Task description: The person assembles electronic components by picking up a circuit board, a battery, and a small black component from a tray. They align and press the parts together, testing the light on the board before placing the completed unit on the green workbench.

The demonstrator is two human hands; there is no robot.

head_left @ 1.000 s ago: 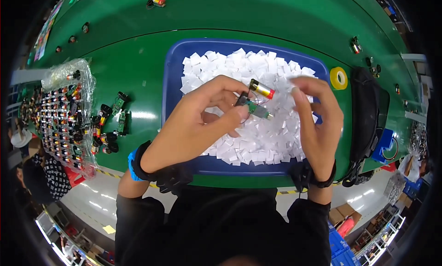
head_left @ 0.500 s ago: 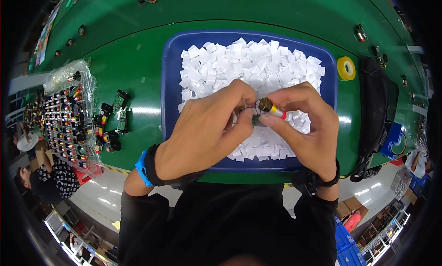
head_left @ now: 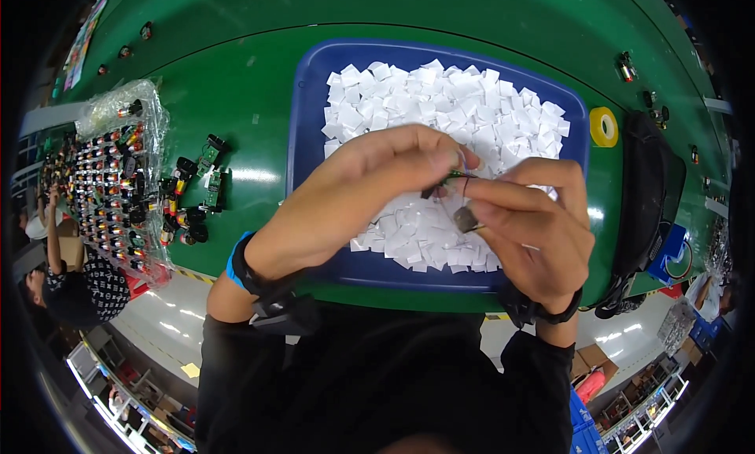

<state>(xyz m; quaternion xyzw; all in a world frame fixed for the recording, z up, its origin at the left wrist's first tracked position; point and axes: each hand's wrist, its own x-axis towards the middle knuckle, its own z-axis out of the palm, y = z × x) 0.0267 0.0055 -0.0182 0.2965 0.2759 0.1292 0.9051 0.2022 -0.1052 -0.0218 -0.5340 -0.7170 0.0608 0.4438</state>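
Observation:
Above the tray, my left hand point(head_left: 354, 183) has thumb and fingers closed on a small green circuit board point(head_left: 451, 177), mostly covered by the fingertips. Thin dark wires point(head_left: 469, 180) run from it toward my right hand point(head_left: 535, 226). That hand's thumb and index finger pinch near the wires. Its curled fingers also hold a small cylindrical battery point(head_left: 465, 220), whose dark brown end shows below the thumb; the rest is hidden in the palm. Under both hands, a blue tray point(head_left: 297, 132) is filled with small white paper squares point(head_left: 440, 100).
Left of the tray lie loose boards with batteries point(head_left: 189, 191), beside a plastic-wrapped pack point(head_left: 110, 183) of many similar pieces. To the right are a yellow tape roll point(head_left: 604, 127), a black bag point(head_left: 641, 194) and a blue box point(head_left: 668, 253). Another person point(head_left: 82, 289) sits at far left.
My right hand has turned, tipping the battery down into its palm and bringing the fingertips to the wires. My left hand has rolled over the board. The view has shifted slightly.

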